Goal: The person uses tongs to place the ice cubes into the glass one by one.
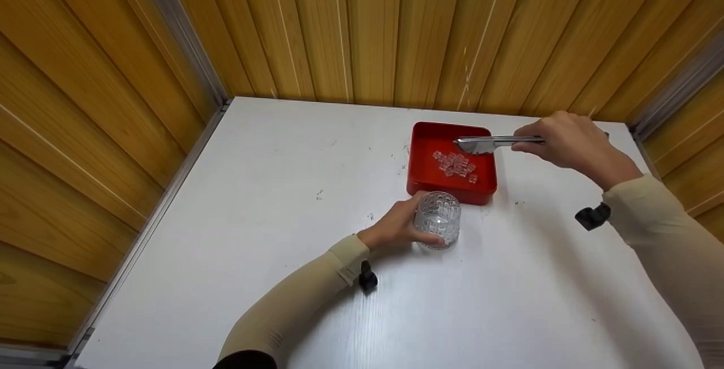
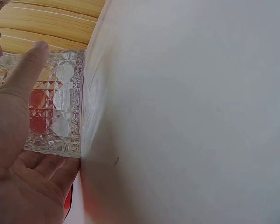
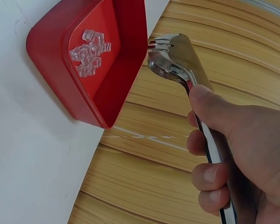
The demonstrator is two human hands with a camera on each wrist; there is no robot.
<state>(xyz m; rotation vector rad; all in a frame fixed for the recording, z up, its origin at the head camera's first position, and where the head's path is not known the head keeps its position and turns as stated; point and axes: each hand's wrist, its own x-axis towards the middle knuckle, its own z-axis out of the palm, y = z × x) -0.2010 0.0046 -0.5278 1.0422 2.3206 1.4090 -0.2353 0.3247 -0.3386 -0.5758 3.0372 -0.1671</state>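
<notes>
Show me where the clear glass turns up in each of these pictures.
Head: the clear glass is right of centre, below the red tray, in the left hand.
Left wrist: at the left edge, between thumb and fingers.
Right wrist: not in it.
Shared landmark: the wood-patterned wall, visible in all three.

A white worktop (image 1: pixel 254 176) stretches up to a back wall (image 1: pixel 373 35) of yellow-brown wood-look panels with pale streaks. Similar panels form a left wall (image 1: pixel 73 131) and a right wall (image 1: pixel 698 157). A grey metal post (image 1: pixel 180 32) stands in the left corner, another strip (image 1: pixel 681 83) in the right. Small dark marks (image 1: pixel 319 194) speckle the white surface.
</notes>
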